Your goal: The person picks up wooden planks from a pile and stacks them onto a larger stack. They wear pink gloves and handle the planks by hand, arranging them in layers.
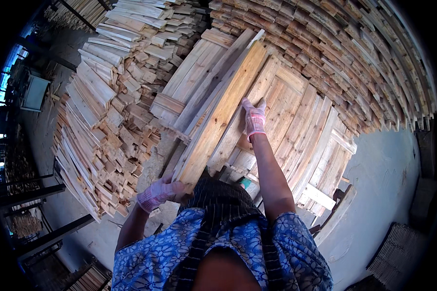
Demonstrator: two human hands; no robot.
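Observation:
A long yellowish plank [221, 119] with a few knots stands tilted in front of me, running from lower left to upper right. My left hand [161, 192], in a pinkish-white work glove, is closed on its near end. In a matching glove, my right hand [255, 118] lies with thumb and fingers apart on the boards just right of that plank. Beneath it is a flat panel of joined boards [290, 114] with crosspieces. Another board panel [192, 77] lies on the plank's left side.
Short wood slats [99, 111] form a tall heap on the left. Long planks [325, 53] are stacked high at the far right. A dark metal frame [53, 191] stands at the left, and a slatted bundle [395, 250] lies on the concrete floor at lower right.

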